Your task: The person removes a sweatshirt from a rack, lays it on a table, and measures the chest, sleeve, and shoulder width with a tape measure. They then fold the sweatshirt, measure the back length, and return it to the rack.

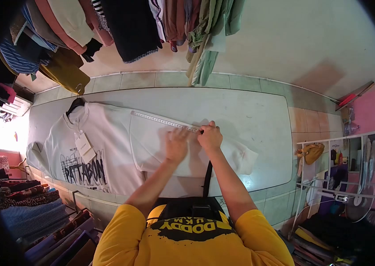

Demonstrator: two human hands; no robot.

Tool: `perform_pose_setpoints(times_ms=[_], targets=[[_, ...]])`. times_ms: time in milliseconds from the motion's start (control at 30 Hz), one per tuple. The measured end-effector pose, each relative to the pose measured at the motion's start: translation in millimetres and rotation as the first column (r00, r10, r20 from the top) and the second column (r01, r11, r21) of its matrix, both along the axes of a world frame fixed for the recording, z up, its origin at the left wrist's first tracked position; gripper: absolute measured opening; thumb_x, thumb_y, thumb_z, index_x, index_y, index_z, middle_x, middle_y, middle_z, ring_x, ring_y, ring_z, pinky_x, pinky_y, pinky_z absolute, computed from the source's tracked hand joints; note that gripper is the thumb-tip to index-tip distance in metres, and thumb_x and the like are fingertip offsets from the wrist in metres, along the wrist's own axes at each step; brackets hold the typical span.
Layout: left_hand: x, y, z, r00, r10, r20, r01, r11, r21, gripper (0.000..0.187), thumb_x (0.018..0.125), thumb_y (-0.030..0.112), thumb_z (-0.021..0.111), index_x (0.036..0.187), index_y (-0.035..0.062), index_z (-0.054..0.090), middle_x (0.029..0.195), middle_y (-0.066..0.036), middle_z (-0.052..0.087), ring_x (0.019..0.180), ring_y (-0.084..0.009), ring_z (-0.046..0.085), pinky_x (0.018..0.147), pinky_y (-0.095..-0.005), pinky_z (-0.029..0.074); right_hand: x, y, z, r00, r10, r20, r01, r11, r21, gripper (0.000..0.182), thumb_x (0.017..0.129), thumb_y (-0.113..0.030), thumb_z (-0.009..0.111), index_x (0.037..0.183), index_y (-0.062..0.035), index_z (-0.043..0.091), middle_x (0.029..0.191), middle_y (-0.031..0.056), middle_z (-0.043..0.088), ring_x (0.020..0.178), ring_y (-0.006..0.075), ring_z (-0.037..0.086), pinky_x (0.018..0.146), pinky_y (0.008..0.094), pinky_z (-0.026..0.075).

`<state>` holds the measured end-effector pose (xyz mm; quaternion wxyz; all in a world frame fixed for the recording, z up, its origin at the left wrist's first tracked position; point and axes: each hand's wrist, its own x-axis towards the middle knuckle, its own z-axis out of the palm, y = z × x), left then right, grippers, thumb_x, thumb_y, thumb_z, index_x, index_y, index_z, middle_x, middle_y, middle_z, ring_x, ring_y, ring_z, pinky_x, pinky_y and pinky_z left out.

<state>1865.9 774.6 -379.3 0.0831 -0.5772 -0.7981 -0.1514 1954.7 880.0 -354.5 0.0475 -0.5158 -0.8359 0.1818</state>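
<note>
The left hand (177, 144), blurred, lies open over the sleeve of a white long-sleeved sweatshirt (113, 126) with black lettering, spread on a pale, smooth table (251, 115); the right hand (210, 135) clenches a thin white measuring tape (160, 120) along the sleeve's far edge.

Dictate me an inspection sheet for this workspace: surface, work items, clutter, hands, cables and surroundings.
Surface: pale tabletop, small dark marks.
Job's things: white sweatshirt laid out, dark lettering up; paper tag on its chest; black hanger at the neckline; measuring tape along one sleeve's upper edge.
Clutter: dark garments bunched at lower right.
Hands: left hand over the sleeve, at the tape, blurred; right hand closed at the tape's near-right end.
Cables: black cord or strap between right hand and chest.
Surroundings: hanging garments beyond the tabletop, striped fabrics at lower left, bright opening at far left.
</note>
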Motion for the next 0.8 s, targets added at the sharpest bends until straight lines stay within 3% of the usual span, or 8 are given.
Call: perform_pose_setpoints(times_ms=[133,300,467,600,667,733,800], targets=[[31.6,3.4,6.3,0.993,-0.017,0.119,0.011,0.999,0.049,0.032,0.07,0.015,0.055,0.102,0.0117,0.058,0.109,0.002,0.052,0.101,-0.018,0.044,0.088,-0.0425,0.028,-0.3,0.6,-4.5,1.0,-0.004,-0.022,0.004,0.999,0.034,0.009,0.067,-0.023,0.063,0.071,-0.0149,0.066,0.089,0.0043,0.053,0.078,0.0267,0.055,0.063,0.0368,0.051],[20.3,7.2,7.6,0.998,-0.052,0.025,0.053,0.998,-0.028,0.032,0.069,0.014,0.054,0.101,0.013,0.058,0.109,0.004,0.054,0.098,-0.016,0.047,0.09,-0.0449,0.026,16.6,9.3,-0.9,0.992,0.052,-0.116,-0.062,0.995,-0.083,0.012,0.067,-0.022,0.063,0.074,-0.014,0.067,0.09,0.0073,0.053,0.079,0.0262,0.055,0.065,0.0355,0.05],[19.1,10.1,7.8,0.999,-0.042,0.001,0.042,0.997,-0.066,0.029,0.07,0.012,0.052,0.098,0.0115,0.06,0.106,0.005,0.057,0.095,-0.0137,0.049,0.092,-0.045,0.026,133.1,58.2,11.1,0.956,-0.017,-0.293,-0.066,0.961,-0.27,0.021,0.065,-0.028,0.066,0.076,-0.0101,0.067,0.078,0.0083,0.055,0.071,0.023,0.057,0.065,0.0307,0.047],[19.2,10.2,11.1,0.998,-0.049,0.032,0.051,0.997,-0.06,0.029,0.07,0.012,0.053,0.099,0.0118,0.059,0.106,0.005,0.057,0.095,-0.0138,0.048,0.093,-0.0443,0.024,232.1,81.6,10.5,0.945,-0.085,-0.317,-0.025,0.945,-0.327,0.023,0.066,-0.026,0.068,0.077,-0.0058,0.066,0.079,0.0081,0.054,0.07,0.019,0.056,0.065,0.0279,0.046],[18.6,10.3,12.7,0.997,-0.054,0.054,0.058,0.996,-0.075,0.031,0.07,0.011,0.053,0.1,0.0127,0.058,0.107,0.005,0.056,0.096,-0.0141,0.048,0.094,-0.0447,0.023,254.9,81.3,4.6,0.93,-0.125,-0.346,-0.006,0.935,-0.354,0.022,0.067,-0.023,0.069,0.078,-0.0039,0.066,0.079,0.0076,0.054,0.069,0.0174,0.056,0.064,0.0267,0.046],[18.8,10.5,13.2,0.997,-0.048,0.067,0.054,0.995,-0.089,0.033,0.07,0.01,0.053,0.102,0.0137,0.057,0.108,0.005,0.056,0.096,-0.0145,0.047,0.095,-0.0448,0.021,260.0,75.8,3.8,0.891,-0.162,-0.424,-0.036,0.905,-0.423,0.013,0.071,-0.012,0.068,0.076,-0.0012,0.064,0.078,0.0031,0.051,0.067,0.0101,0.05,0.06,0.022,0.041],[18.9,9.8,14.3,0.996,-0.057,0.068,0.063,0.994,-0.095,0.033,0.07,0.01,0.053,0.102,0.0137,0.057,0.108,0.005,0.056,0.096,-0.0145,0.047,0.095,-0.0447,0.021,261.5,75.8,0.3,0.899,-0.166,-0.405,-0.031,0.898,-0.438,0.015,0.07,-0.014,0.068,0.077,-0.0014,0.064,0.08,0.0045,0.051,0.068,0.0122,0.051,0.062,0.0228,0.043]])
